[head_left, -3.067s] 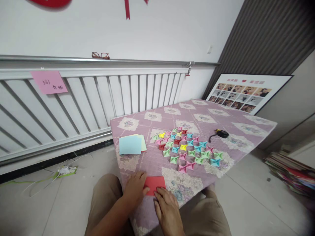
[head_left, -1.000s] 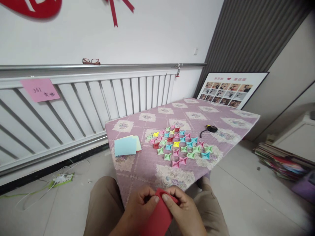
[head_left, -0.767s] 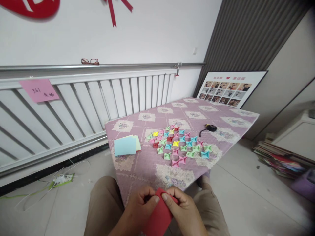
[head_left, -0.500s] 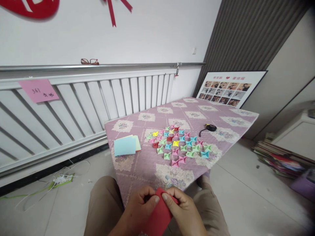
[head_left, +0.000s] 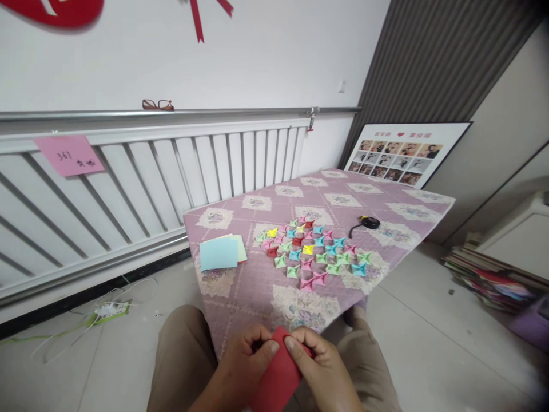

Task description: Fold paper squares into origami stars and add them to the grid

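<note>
A piece of red paper (head_left: 278, 377) is held in front of my lap, just below the table's near edge. My left hand (head_left: 246, 360) pinches its upper left edge between thumb and fingers. On the other side, my right hand (head_left: 319, 363) grips the upper right edge, its thumb pressed flat on the paper. The fingertips behind the sheet are hidden. Beyond my hands, several small folded paper shapes (head_left: 307, 250) in green, pink, blue, yellow and red stand in rough rows on the table. To their left lies a stack of coloured paper sheets (head_left: 218, 253), light blue on top.
A patterned purple cloth covers the table (head_left: 253, 292). A black coiled tape or cord (head_left: 369, 222) lies at its right. Behind runs a white radiator (head_left: 206, 169) with glasses (head_left: 158, 105) on the pipe above. A photo board (head_left: 407, 154) leans at the back right; a power strip (head_left: 109, 312) is on the floor.
The view has shifted very slightly. Both hands keep the same hold on the red paper, and the things on the table stay in place.
</note>
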The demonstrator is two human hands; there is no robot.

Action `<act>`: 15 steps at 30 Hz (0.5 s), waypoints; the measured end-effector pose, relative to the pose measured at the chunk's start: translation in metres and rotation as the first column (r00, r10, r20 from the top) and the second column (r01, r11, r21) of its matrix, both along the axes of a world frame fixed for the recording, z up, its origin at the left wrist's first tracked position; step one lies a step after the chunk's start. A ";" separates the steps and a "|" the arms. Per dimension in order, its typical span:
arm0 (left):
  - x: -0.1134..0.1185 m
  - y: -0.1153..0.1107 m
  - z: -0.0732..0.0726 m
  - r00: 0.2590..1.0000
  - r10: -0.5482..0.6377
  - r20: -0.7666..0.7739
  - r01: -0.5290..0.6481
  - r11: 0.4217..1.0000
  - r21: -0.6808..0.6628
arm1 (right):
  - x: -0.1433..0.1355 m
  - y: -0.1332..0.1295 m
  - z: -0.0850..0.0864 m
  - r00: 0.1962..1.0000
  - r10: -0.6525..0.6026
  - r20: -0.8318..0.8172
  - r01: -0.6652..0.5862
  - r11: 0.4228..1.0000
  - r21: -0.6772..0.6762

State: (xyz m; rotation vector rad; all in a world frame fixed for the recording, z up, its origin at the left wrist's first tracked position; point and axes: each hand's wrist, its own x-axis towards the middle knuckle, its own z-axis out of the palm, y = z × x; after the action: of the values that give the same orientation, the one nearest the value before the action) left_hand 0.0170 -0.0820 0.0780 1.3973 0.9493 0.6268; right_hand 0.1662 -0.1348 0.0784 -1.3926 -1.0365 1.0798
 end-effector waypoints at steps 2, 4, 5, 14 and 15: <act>0.000 0.000 0.001 1.000 0.004 -0.015 -0.004 1.000 0.003 | 0.000 0.002 0.005 0.999 -0.005 0.051 0.005 1.000 0.013; 0.000 0.000 0.002 0.999 0.012 -0.041 -0.011 0.999 0.031 | 0.000 0.003 0.012 0.992 -0.009 0.123 0.004 0.999 0.040; 0.000 -0.001 0.002 0.998 0.013 -0.055 -0.010 0.999 0.048 | 0.000 0.004 0.015 0.987 -0.008 0.160 0.000 0.999 0.052; 0.000 -0.001 0.008 0.997 -0.043 -0.061 0.048 0.996 0.081 | -0.004 0.007 0.023 0.959 0.037 0.281 -0.060 0.995 0.075; -0.001 0.000 0.008 0.998 -0.049 -0.048 0.052 0.997 0.063 | -0.003 0.007 0.022 0.965 0.038 0.260 -0.059 0.996 0.072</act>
State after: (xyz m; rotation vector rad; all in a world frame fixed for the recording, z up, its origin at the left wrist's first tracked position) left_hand 0.0159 -0.0819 0.0856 1.4938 0.9342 0.5936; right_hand 0.1632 -0.1276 0.1007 -1.4762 -1.2935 0.8964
